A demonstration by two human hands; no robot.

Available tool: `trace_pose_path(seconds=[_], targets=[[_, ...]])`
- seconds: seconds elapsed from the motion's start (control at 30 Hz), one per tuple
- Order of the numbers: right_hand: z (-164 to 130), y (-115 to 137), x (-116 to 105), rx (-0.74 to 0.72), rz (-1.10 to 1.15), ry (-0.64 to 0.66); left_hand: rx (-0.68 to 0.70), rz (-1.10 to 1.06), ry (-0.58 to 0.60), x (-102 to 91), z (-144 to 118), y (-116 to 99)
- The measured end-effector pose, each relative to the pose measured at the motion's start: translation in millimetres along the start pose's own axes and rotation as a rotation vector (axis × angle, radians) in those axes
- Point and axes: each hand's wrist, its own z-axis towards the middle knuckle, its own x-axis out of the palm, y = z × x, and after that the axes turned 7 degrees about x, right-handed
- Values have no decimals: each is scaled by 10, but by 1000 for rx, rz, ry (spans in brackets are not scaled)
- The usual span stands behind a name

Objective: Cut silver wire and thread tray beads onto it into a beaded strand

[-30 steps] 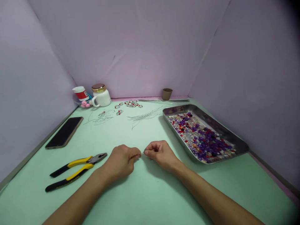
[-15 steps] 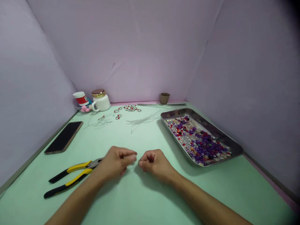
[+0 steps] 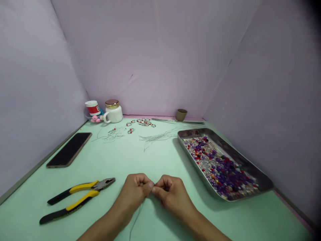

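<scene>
My left hand (image 3: 134, 195) and my right hand (image 3: 172, 195) meet fingertip to fingertip low in the middle of the green table (image 3: 160, 160). Both pinch a thin metal wire (image 3: 136, 219) that trails down towards me below the left hand. Yellow-handled pliers (image 3: 75, 198) lie just left of my left hand. A steel tray (image 3: 260, 177) full of purple, red and clear beads (image 3: 218, 167) stands to the right of my right hand.
A black phone (image 3: 69, 149) lies at the left edge. Loose wires (image 3: 155, 137) and small beaded rings (image 3: 141, 123) are scattered at the back. A white jar with a gold lid (image 3: 113, 111), a red-banded cup (image 3: 92, 107) and a small brown cup (image 3: 181, 114) stand by the purple wall.
My two hands have come together until the fingertips touch, and both sit lower in view as the camera tilted up. A wire now trails below the left hand.
</scene>
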Motion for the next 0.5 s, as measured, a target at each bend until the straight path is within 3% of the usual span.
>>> trace_pose_path(seconds=[0.1, 0.2, 0.3, 0.5], targets=[[-1, -5, -9, -22, -18, 28, -29, -19, -15, 4, 6, 7], [-14, 0, -13, -74, -11, 79, 45, 19, -77, 11, 15, 18], [-31, 4, -12, -36, -4, 126, 133, 42, -135, 21, 22, 24], [-109, 18, -97, -109, -307, 194, 203, -49, -290, -82, 135, 131]])
